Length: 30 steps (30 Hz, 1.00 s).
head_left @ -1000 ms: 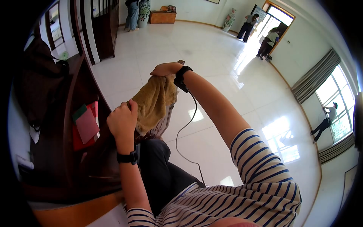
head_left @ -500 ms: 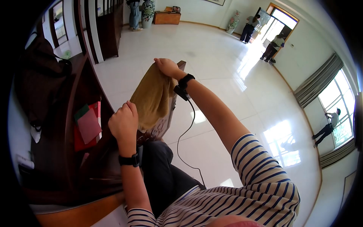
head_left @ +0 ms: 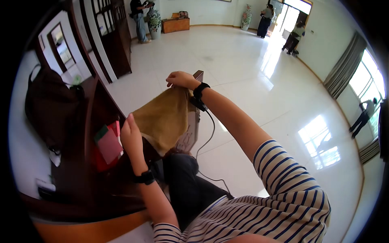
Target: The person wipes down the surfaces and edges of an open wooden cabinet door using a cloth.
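Observation:
A brown-yellow cloth is stretched between my hands, its lower corner hanging down over my dark-trousered knees. At its upper right edge my right hand is closed on the cloth, with the wrist bent over. My left hand grips the upper left corner, thumb up; its other fingers are partly hidden. Just behind the cloth stands a wooden panel with a carved or patterned face, partly covered. Each wrist wears a black band, and a cable runs from the right one.
On my left is a dark wooden shelf unit holding a pink booklet and red items. A dark bag lies on it. Several people stand farther off, near a large vase, the doorway and the window. Glossy floor tiles reflect light.
The cloth has gone from hanging in folds to being spread wider between my hands. My left hand has turned more upright. The view has shifted slightly.

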{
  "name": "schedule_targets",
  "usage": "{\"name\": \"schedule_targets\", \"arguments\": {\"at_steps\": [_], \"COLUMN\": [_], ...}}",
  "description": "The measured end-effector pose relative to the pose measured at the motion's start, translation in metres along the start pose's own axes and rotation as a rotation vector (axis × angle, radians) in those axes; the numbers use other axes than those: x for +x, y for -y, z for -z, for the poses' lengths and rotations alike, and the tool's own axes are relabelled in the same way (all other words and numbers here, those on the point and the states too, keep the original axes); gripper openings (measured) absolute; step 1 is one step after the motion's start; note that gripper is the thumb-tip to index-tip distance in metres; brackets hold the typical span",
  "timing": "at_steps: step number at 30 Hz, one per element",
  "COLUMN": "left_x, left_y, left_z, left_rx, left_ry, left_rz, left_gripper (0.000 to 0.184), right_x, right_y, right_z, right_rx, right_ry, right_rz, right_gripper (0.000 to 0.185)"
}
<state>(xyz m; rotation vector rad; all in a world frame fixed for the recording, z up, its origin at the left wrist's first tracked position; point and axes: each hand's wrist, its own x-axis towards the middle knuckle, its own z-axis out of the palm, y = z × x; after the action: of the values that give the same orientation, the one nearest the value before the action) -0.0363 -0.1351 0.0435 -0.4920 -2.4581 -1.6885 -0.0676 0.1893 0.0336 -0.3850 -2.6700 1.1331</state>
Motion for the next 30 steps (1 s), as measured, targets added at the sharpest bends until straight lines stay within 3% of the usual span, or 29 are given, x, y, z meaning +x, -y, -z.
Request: {"name": "schedule_targets", "arguments": {"at_steps": [1, 3, 5, 7, 11, 13, 15, 17, 18, 21, 30], "left_x": [0.005, 0.014, 0.012, 0.014, 0.020, 0.020, 0.004, -0.024, -0.027, -0.026, -0.021], "left_y": [0.008, 0.016, 0.014, 0.026, 0.040, 0.030, 0.015, -0.020, -0.012, 0.002, 0.006], "left_z": [0.002, 0.006, 0.007, -0.002, 0.000, 0.009, 0.007, -0.002, -0.012, -0.020, -0.022], "left_rx": [0.018, -0.433, -0.431, -0.323, -0.046, -0.069, 0.066, 0.584, 0.852, 0.961, 0.951], "left_ry": [0.007, -0.014, -0.005, -0.241, -0.201, 0.076, 0.133, 0.154, -0.055, -0.225, -0.217], "left_rz": [-0.028, 0.099, 0.113, -0.030, -0.037, -0.070, -0.129, -0.213, -0.460, -0.617, -0.655], "left_gripper": [0.050, 0.052, 0.053, 0.053, 0.053, 0.048, 0.043, 0.042, 0.046, 0.049, 0.051], "right_x": [-0.006, -0.020, -0.028, -0.030, -0.040, -0.043, -0.044, -0.043, -0.042, -0.047, -0.056], "right_y": [0.007, 0.013, 0.018, 0.020, 0.028, 0.027, 0.026, 0.024, 0.024, 0.027, 0.041], "right_z": [0.002, 0.002, 0.004, 0.007, 0.005, -0.002, -0.005, -0.007, -0.007, -0.006, -0.012], "right_rx": [0.023, -0.108, -0.094, -0.106, -0.187, -0.328, -0.497, -0.504, -0.514, -0.511, -0.621], "right_ry": [-0.024, -0.073, -0.088, -0.039, 0.014, -0.068, -0.152, -0.156, -0.155, -0.143, -0.077], "right_rz": [0.005, 0.012, 0.007, 0.021, -0.015, 0.022, 0.050, 0.043, 0.037, 0.017, 0.103], "right_gripper": [0.041, 0.038, 0.037, 0.037, 0.033, 0.033, 0.035, 0.036, 0.037, 0.038, 0.040]}}
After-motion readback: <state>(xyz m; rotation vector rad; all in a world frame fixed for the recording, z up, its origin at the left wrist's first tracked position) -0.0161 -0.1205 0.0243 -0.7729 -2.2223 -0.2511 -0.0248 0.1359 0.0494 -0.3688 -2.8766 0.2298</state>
